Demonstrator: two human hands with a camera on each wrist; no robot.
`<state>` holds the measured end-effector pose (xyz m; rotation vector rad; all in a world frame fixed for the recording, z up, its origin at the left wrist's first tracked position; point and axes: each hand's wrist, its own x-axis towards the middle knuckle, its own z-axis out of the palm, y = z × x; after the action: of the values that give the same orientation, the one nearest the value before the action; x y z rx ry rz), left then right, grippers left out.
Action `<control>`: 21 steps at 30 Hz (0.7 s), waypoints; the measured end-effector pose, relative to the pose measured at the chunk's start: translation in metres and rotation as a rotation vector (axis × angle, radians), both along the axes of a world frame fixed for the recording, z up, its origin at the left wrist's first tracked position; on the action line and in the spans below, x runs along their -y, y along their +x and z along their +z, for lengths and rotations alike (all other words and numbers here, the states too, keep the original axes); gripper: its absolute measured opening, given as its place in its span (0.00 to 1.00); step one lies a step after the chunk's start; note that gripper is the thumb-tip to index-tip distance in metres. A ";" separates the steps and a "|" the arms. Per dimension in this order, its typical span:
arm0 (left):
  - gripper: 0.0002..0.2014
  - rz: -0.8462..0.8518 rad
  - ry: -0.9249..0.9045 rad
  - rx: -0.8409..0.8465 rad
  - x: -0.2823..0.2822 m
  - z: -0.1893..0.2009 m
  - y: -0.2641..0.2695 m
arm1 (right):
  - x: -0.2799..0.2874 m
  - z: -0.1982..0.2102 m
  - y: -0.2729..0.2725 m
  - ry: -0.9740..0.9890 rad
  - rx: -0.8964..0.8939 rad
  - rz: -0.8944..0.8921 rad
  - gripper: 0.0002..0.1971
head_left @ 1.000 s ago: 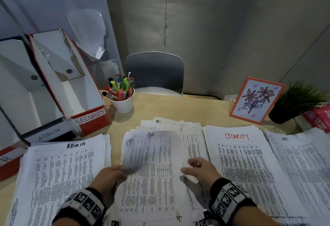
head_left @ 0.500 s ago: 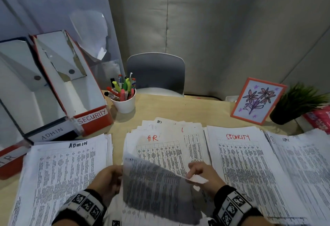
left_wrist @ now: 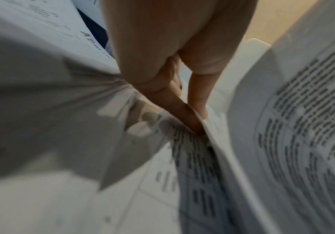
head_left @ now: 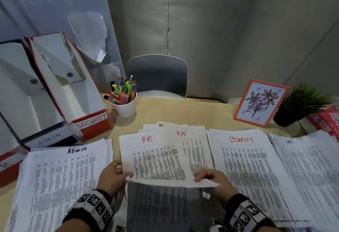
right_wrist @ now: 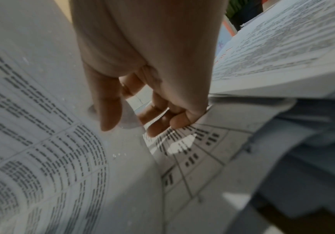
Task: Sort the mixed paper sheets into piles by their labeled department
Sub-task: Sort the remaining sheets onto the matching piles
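Head view: left hand [head_left: 111,178] and right hand [head_left: 212,179] pinch the lifted sheet [head_left: 165,206] above the mixed stack [head_left: 156,156], whose top sheet reads HR. The sheet's label is hidden; misfiling is likely.
Left wrist: fingers [left_wrist: 184,114] clamp the edge; a thin grip could slip.
Right wrist: thumb [right_wrist: 110,110] presses the paper, which could crease.
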<state>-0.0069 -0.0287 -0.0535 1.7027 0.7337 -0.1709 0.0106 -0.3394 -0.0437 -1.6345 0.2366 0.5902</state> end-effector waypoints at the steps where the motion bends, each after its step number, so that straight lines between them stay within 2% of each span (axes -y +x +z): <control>1: 0.15 -0.024 0.021 -0.010 -0.001 0.001 0.000 | 0.000 -0.001 0.001 0.000 0.002 -0.031 0.09; 3: 0.11 -0.083 0.000 -0.052 -0.003 0.002 -0.003 | -0.003 -0.001 0.003 -0.002 0.004 -0.061 0.06; 5: 0.07 -0.120 -0.100 -0.088 -0.002 0.002 -0.003 | -0.004 -0.003 0.006 -0.014 0.010 -0.049 0.08; 7: 0.08 -0.158 -0.133 -0.093 0.003 0.004 -0.003 | -0.005 -0.005 0.008 -0.025 0.001 -0.034 0.09; 9: 0.12 -0.188 -0.080 -0.061 0.006 0.009 -0.003 | -0.007 -0.004 0.009 -0.011 -0.006 -0.032 0.11; 11: 0.17 -0.228 0.045 -0.011 0.006 0.011 -0.004 | -0.008 -0.003 0.010 0.013 -0.011 -0.063 0.13; 14: 0.17 -0.356 0.203 0.052 0.001 0.012 -0.003 | -0.008 0.000 0.010 0.016 -0.005 -0.067 0.12; 16: 0.11 -0.488 0.213 0.070 -0.006 0.013 -0.003 | -0.006 0.001 0.011 0.014 0.009 -0.066 0.10; 18: 0.10 -0.553 0.195 0.081 -0.010 0.014 -0.003 | -0.002 -0.002 0.013 0.021 0.037 -0.063 0.08; 20: 0.19 -0.601 0.187 0.037 -0.008 0.015 -0.002 | -0.001 0.000 0.014 0.012 0.041 -0.053 0.07; 21: 0.19 -0.593 0.172 0.004 -0.007 0.015 -0.002 | -0.001 0.003 0.014 0.031 0.024 -0.058 0.09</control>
<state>-0.0085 -0.0217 -0.0389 2.0487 0.2239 -0.5264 0.0244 -0.3379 -0.0411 -1.5989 0.2551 0.5275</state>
